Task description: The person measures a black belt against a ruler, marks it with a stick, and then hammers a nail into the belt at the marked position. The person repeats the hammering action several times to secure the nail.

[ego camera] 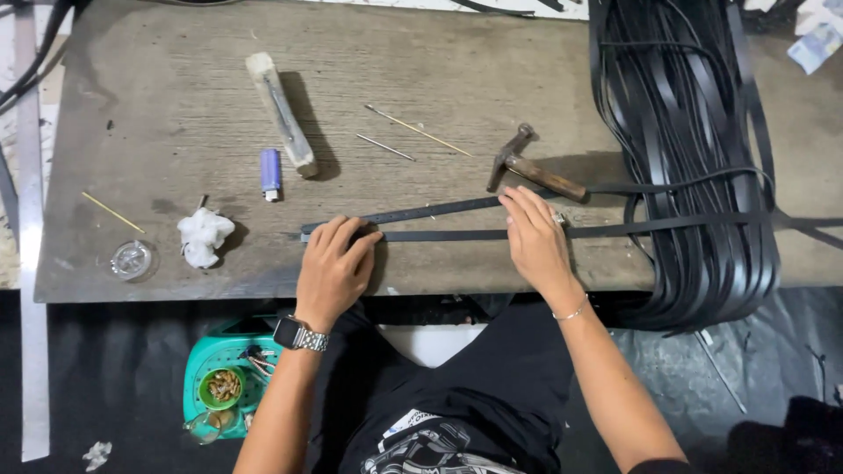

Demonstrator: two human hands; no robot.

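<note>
Worn wooden bench [176, 105] carries black straps [439, 235] near its front edge; your left hand [332, 268] presses flat on their ends, your right hand [536, 235] spread beside the hammer [531, 165].

Black straps [457, 221], purple lighter [270, 172], teal basket [200, 364]

A small dark-faced smartwatch screen [287, 333] sits on the left wrist. At the top right corner lies what may be a pale printed paper packet [817, 42].
</note>
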